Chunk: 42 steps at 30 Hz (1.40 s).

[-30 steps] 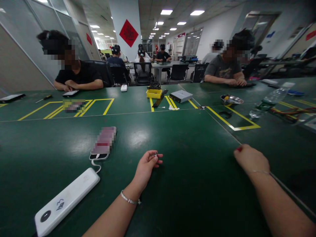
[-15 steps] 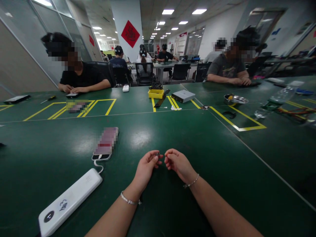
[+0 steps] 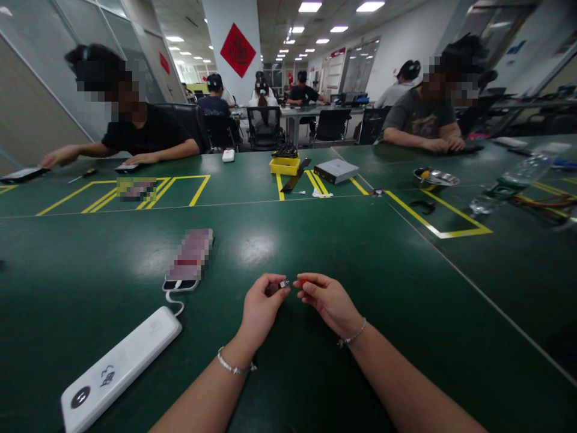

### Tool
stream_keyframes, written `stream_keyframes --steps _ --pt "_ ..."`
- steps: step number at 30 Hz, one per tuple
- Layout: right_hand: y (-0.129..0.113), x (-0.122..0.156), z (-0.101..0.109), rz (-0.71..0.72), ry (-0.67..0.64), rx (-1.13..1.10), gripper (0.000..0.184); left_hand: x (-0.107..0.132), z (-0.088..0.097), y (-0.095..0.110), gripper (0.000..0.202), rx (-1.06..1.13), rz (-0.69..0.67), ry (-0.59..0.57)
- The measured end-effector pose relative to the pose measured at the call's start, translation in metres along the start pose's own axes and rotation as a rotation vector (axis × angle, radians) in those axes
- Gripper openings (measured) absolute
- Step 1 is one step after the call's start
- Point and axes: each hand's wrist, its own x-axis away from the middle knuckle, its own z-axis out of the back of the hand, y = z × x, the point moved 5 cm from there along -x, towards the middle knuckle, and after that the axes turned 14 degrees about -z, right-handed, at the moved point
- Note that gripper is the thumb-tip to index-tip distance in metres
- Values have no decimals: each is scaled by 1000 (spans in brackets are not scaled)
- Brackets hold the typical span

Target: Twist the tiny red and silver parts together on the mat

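Observation:
My left hand (image 3: 260, 305) is curled just above the green table (image 3: 342, 252), pinching a small metal part (image 3: 283, 283) between thumb and fingertips. My right hand (image 3: 325, 299) sits right beside it, fingers closed in a pinch, with something small and red (image 3: 305, 281) at its fingertips. Whether that red bit is an object or a nail I cannot make out. The two hands almost touch at the small metal part.
A white power bank (image 3: 121, 365) lies at the near left, cabled to a phone (image 3: 190, 258). Farther off are a yellow bin (image 3: 283, 165), a grey box (image 3: 336, 171), a metal bowl (image 3: 435, 178) and a plastic bottle (image 3: 514, 180). Other people sit across the table.
My right hand came in from the far right to meet my left hand at the centre. The left hand stayed put and turned slightly, keeping the small part.

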Motion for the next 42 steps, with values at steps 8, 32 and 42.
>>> stream_keyframes --steps 8,32,42 --pt "1 0 0 2 -22 -136 22 1 -4 11 15 -76 -138 -61" --pt "7 0 0 -54 -24 -203 23 3 -6 17 16 -102 -202 -112" --pt "8 -1 2 -59 -8 -204 26 3 -8 16 13 -167 -219 -110"
